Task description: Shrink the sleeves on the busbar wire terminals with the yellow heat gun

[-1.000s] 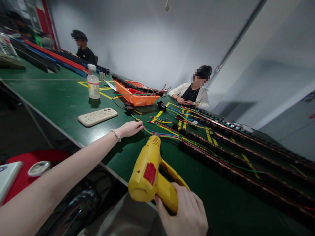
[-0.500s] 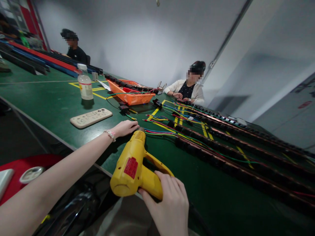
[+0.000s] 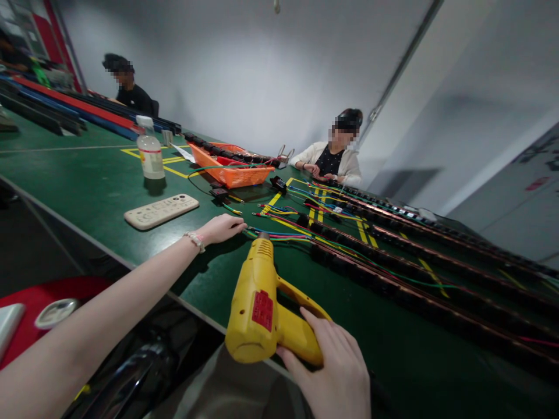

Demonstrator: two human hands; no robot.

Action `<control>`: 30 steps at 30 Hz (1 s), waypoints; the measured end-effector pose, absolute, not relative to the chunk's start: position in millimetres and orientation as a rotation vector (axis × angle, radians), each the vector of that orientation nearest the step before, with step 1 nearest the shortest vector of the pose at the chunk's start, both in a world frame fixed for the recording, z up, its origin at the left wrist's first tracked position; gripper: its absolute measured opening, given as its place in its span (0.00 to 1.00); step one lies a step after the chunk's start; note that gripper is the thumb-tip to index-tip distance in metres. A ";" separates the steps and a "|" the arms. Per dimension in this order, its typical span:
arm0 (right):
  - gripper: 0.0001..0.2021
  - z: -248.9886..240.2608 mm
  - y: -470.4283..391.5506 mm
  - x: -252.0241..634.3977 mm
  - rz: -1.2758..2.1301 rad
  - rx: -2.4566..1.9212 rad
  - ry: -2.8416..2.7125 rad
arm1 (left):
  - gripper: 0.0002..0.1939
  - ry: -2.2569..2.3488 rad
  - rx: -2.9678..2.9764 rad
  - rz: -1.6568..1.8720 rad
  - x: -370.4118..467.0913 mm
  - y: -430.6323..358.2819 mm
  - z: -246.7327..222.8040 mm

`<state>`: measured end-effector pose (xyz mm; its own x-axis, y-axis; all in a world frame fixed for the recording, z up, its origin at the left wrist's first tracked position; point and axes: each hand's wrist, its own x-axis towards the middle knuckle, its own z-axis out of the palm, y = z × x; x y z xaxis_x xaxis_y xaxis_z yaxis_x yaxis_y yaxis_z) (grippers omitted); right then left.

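Right hand [image 3: 334,364] is wrapped round the gun [image 3: 253,302], nozzle right by the wires [image 3: 288,237] over the table [image 3: 358,331]; left hand [image 3: 222,228] pinches their ends. Looks mid-job, can't tell what's finished; farther leads [image 3: 283,210] lie loose, no hand on them.

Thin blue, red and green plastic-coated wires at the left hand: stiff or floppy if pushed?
Probably floppy: the wires are thin and bow gently. Likely light, being so slender. Their far ends probably shift less, as they seem to run to the nearest long black-and-copper bar.
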<state>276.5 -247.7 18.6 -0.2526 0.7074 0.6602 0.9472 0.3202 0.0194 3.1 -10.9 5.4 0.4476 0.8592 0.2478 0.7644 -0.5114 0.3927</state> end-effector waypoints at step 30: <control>0.26 6.7 -268.2 305.8 -0.940 -1.701 -1.836 | 0.20 1.508 2.461 0.605 6.2 -11.0 6.1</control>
<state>305.8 -268.2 6.7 -0.1261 0.6682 0.7332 0.9855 0.0000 0.1694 6.2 -11.0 6.1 0.3988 0.8848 0.2411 0.8062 -0.4636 0.3676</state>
